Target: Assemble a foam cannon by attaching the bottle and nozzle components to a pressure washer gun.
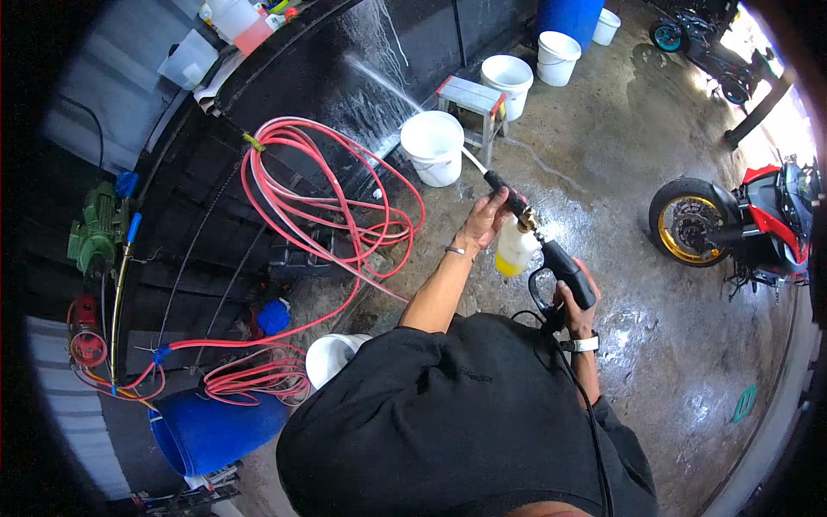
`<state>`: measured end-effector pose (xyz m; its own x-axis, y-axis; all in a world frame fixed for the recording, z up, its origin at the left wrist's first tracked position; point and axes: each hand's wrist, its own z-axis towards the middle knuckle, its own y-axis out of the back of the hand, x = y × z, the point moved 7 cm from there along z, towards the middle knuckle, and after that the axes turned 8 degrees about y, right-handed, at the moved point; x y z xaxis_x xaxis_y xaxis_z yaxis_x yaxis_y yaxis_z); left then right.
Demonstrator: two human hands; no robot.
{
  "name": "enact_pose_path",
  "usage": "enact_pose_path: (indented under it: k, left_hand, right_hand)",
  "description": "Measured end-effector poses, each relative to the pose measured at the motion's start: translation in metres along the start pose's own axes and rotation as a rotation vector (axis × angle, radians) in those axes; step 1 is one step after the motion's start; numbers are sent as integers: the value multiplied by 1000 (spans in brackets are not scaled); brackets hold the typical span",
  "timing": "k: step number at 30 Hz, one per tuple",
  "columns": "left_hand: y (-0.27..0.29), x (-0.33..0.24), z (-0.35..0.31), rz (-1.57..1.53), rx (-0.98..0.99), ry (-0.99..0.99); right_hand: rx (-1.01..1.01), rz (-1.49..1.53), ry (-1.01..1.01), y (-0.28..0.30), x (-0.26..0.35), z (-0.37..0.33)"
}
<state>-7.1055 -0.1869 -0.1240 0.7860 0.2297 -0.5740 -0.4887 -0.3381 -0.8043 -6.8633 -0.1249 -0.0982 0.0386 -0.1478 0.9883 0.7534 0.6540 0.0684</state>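
My right hand (584, 297) is wrapped round the grip of a black pressure washer gun (568, 269). A brass fitting (527, 220) joins the gun to a foam bottle (515, 248), translucent white with yellow liquid at the bottom. My left hand (484, 222) grips the front end by the black nozzle (504, 189), above the bottle. A white jet (383, 82) shoots from the nozzle toward the far left, passing by a white bucket (433, 146) and hitting the black wall (301, 82), where foam runs down. A black hose (590, 422) trails from the gun along my right side.
Coiled red hoses (284, 129) hang along the left wall above a blue barrel (215, 431). A step stool (469, 93) and more white buckets (508, 82) stand ahead. At right is a red and black motorcycle (749, 220); another motorcycle (702, 47) stands farther off. The concrete floor (655, 370) is wet.
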Motion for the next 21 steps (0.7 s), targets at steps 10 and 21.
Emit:
enact_pose_path:
  k: [10, 21]
  left_hand:
    - [-20, -7, 5, 36, 145, 16]
    - [-12, 10, 19, 79, 73, 56]
  right_hand:
    - [-31, 54, 23, 4, 2, -2]
    - [-72, 28, 25, 7, 7, -7]
